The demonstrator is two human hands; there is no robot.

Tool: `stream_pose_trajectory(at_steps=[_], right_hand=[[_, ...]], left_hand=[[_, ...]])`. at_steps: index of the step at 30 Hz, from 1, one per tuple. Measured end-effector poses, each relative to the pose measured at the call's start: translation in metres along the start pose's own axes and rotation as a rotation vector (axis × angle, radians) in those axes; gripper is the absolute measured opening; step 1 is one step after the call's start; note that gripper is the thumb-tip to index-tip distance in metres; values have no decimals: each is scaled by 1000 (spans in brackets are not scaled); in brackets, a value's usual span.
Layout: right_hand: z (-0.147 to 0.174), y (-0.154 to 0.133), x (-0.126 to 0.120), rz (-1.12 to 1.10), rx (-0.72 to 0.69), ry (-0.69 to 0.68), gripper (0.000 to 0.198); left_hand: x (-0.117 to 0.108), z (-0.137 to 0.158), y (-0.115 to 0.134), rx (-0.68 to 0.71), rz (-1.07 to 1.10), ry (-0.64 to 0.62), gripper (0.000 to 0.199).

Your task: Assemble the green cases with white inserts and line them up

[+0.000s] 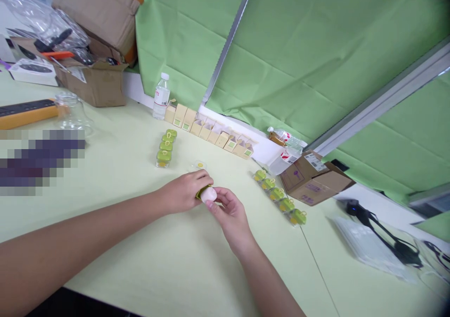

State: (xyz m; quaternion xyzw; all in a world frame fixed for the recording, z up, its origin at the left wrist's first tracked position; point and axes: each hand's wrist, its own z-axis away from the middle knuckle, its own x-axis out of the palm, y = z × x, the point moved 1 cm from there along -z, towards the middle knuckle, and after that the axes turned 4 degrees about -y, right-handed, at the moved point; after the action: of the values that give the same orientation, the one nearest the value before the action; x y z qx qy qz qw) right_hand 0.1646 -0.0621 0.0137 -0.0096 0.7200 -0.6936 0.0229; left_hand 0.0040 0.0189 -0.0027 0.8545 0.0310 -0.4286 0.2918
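Over the middle of the table, my left hand [185, 192] is closed around a green lid [198, 194], mostly hidden by its fingers. My right hand [234, 216] pinches a small white rounded piece [208, 194] between thumb and fingers. The white piece sits against the green lid; whether it is inside cannot be seen. Just beyond my left hand lies a small clear container [199, 165] with a yellow mark. Several clear containers with green looped lids stand in a row [164, 156] ahead to the left, and another such row [276, 194] stands to the right.
Several small beige boxes [207, 130] line the back edge beside a water bottle [161, 96]. Cardboard boxes stand at left [101, 87] and right [309, 178]. A glass jar [72, 113] and power strip [28, 113] are at left, black cables [379, 232] at right.
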Motion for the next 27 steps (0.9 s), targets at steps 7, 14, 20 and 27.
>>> stream_pose_trajectory(at_steps=[7, 14, 20, 27], right_hand=[[2, 0, 3, -72, -50, 45, 35], [4, -2, 3, -50, -125, 129, 31], [6, -5, 0, -50, -116, 134, 30], [5, -7, -6, -51, -125, 206, 29]], left_hand=[[-1, 1, 5, 25, -43, 20, 41], [-7, -1, 11, 19, 38, 43, 43], [-7, -2, 11, 7, 143, 63, 37], [-11, -3, 10, -35, 199, 109, 38]])
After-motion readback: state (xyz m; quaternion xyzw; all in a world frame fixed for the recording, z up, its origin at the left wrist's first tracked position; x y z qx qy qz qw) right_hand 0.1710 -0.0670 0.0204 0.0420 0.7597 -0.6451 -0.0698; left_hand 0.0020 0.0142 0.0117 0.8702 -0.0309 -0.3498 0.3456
